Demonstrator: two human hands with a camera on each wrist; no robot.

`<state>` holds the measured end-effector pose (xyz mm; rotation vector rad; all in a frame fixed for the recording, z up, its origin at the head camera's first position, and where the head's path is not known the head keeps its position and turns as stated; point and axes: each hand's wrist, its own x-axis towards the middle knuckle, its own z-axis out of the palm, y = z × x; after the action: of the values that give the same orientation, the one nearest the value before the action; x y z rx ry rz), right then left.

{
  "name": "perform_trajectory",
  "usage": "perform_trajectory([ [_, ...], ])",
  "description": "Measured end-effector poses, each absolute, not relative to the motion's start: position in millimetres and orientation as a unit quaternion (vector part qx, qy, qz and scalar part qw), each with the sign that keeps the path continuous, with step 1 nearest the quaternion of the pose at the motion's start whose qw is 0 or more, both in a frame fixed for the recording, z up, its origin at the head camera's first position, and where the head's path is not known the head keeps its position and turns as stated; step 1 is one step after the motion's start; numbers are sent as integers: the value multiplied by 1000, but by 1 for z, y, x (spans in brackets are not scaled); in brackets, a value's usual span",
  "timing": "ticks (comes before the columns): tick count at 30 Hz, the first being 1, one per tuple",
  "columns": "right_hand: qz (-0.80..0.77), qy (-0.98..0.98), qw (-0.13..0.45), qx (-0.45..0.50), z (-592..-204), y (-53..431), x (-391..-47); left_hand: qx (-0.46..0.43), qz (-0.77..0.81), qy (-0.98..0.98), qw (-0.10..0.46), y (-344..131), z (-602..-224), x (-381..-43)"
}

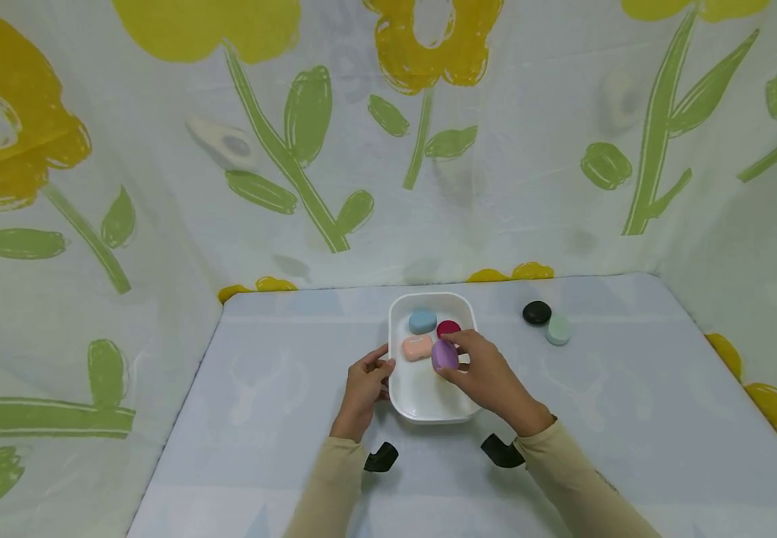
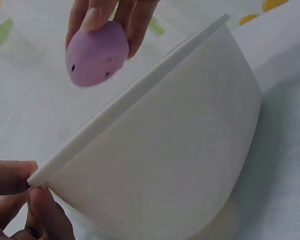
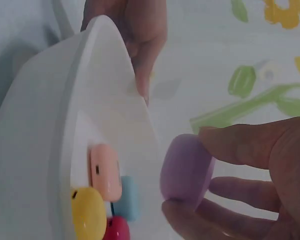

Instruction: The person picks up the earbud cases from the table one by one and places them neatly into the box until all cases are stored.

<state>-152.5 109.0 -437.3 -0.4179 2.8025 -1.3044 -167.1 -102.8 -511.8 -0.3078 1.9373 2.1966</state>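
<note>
In the head view a white tub (image 1: 429,407) stands on the table, its left rim pinched between the thumb and fingers of my left hand (image 1: 362,390). Over the tub, my right hand (image 1: 492,372) holds a purple rounded piece (image 1: 445,356) by thumb and fingertips. Small dark dots mark that piece (image 2: 96,56) in the left wrist view. Inside the tub lie a blue piece (image 1: 422,321), a pink piece (image 1: 417,347) and a red piece (image 1: 448,327). A yellow piece (image 3: 89,212) shows beside them in the right wrist view; my right hand mostly covers it in the head view.
Right of the tub, a black oval piece (image 1: 536,313) and a pale green piece (image 1: 559,329) lie side by side on the table (image 1: 281,388). Flower-printed sheets (image 1: 530,187) rise behind the table and at both sides. Dark straps (image 1: 381,457) hang at both wrists.
</note>
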Motion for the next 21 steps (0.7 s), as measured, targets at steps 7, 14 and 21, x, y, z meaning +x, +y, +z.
perform_trajectory([
  [7,-380,915,17,-136,-450,87,-155,-104,741,655,101,-103,-511,-167],
  [14,-354,924,17,-143,-459,77,-154,-91,747,649,114,-105,-507,-166],
  [21,-373,918,-8,-134,-452,92,-153,-90,750,644,121,-106,-506,-166],
])
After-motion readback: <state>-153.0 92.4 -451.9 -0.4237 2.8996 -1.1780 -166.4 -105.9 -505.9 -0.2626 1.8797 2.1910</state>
